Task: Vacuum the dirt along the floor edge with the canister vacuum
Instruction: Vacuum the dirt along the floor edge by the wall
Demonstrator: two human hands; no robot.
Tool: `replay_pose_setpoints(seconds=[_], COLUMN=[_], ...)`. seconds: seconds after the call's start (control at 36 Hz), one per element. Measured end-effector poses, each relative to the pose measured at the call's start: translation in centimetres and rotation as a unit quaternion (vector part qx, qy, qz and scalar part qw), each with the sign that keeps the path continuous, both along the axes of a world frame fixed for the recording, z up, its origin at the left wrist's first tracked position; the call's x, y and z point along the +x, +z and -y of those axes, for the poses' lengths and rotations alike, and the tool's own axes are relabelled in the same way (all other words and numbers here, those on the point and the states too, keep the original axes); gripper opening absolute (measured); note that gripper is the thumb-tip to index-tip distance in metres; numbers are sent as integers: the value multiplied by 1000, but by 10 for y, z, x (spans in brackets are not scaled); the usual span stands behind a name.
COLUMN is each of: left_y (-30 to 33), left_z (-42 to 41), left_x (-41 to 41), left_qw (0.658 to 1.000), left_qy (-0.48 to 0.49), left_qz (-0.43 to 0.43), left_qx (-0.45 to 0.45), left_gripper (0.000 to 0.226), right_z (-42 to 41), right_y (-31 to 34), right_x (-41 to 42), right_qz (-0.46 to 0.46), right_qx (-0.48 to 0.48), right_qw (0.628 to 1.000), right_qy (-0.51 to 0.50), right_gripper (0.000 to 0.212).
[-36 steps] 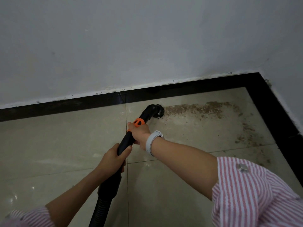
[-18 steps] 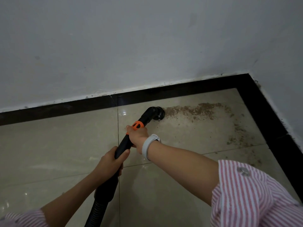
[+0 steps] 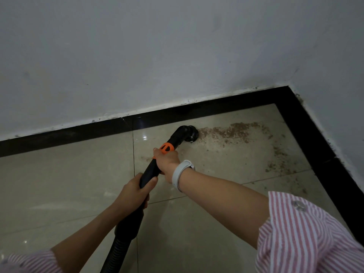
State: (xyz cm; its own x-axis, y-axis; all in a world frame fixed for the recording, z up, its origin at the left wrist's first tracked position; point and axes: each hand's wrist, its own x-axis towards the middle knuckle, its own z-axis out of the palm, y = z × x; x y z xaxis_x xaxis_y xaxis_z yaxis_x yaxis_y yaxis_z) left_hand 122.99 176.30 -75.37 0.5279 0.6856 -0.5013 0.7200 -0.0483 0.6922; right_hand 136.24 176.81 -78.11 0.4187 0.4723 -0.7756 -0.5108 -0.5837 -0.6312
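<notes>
As 2 hands clamp the vacuum wand (image 3: 151, 170), its nozzle (image 3: 190, 133) sits at the left end of a dirt trail (image 3: 226, 133) along the black floor border (image 3: 216, 110).

With the right hand (image 3: 167, 162) closed around the tube just below the orange collar (image 3: 167, 147) and the left hand (image 3: 136, 191) closed lower down, near the ribbed hose (image 3: 116, 251), most of the brown grit lies unswept toward the corner and along the right-hand border; a fast or lifted pass risks scattering it across the glossy tiles (image 3: 78, 184), and the bent nozzle may miss grains lodged tight against the skirting. The canister itself is out of view.
</notes>
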Motion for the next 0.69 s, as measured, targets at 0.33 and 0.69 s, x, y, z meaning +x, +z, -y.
replay_pose_setpoints(seconds=[0.33,0.69], left_y=[-2,-3], left_z=[-1,3], left_x=[14,43], left_qw=[1000,999], left_qy=[-9,-28], left_qz=[6,10], left_qx=[-5,-18], left_gripper=[24,26], right_z=[7,14], right_y=[0,0], right_x=[13,41], right_qz=[9,8], right_qx=[13,7], right_qw=[1000,998], right_qy=[-22,-59], right_gripper=[60,58])
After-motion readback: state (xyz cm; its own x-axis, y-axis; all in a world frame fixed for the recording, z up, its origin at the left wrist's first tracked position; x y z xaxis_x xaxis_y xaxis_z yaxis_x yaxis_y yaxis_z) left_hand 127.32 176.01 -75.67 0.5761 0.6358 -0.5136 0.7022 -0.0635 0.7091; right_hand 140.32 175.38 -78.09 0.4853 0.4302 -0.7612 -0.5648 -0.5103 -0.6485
